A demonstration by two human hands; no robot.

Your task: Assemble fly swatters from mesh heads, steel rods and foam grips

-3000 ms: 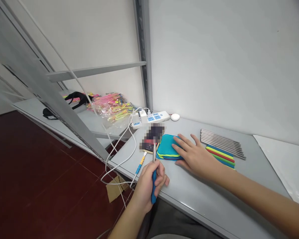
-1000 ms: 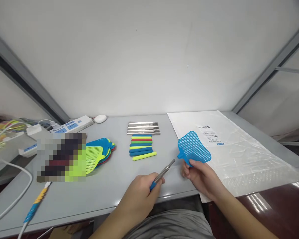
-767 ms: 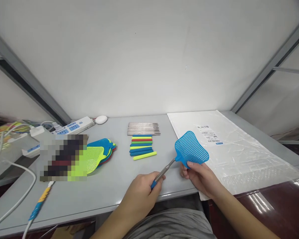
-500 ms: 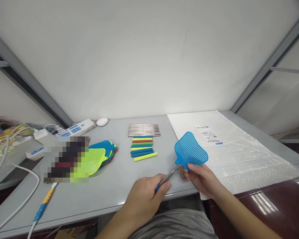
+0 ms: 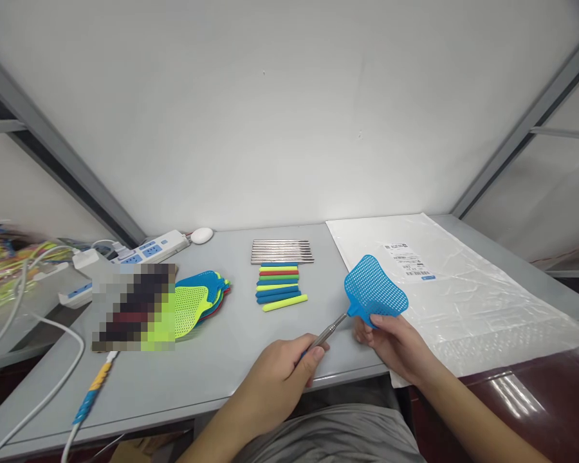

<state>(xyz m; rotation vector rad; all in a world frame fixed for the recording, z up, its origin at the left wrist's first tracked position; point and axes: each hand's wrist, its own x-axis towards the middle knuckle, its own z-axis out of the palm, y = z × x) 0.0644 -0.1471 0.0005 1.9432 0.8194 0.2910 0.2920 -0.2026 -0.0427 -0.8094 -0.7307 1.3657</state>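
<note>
My left hand (image 5: 289, 373) is closed around the handle end of a silver telescopic rod (image 5: 330, 330); a bit of blue grip shows under the fingers. At its far end the rod meets the neck of a blue perforated fly swatter head (image 5: 375, 287). My right hand (image 5: 399, 342) pinches the lower edge of that head between thumb and fingers. Ahead on the table lie a row of coloured handle grips (image 5: 280, 290) in blue, yellow-green, red and green, and behind them several silver rods (image 5: 282, 251) side by side.
On the left, a stack of swatter heads (image 5: 191, 310) lies partly behind a blurred-out object (image 5: 137, 308). A power strip (image 5: 149, 252), a white rounded device (image 5: 202, 235) and a white cable (image 5: 80, 360) are nearby. A labelled white plastic bag (image 5: 444, 308) covers the table's right side.
The rod now meets the swatter head's neck in line, with more of its silver length showing. My left hand has drawn slightly back; the view has shifted a little.
</note>
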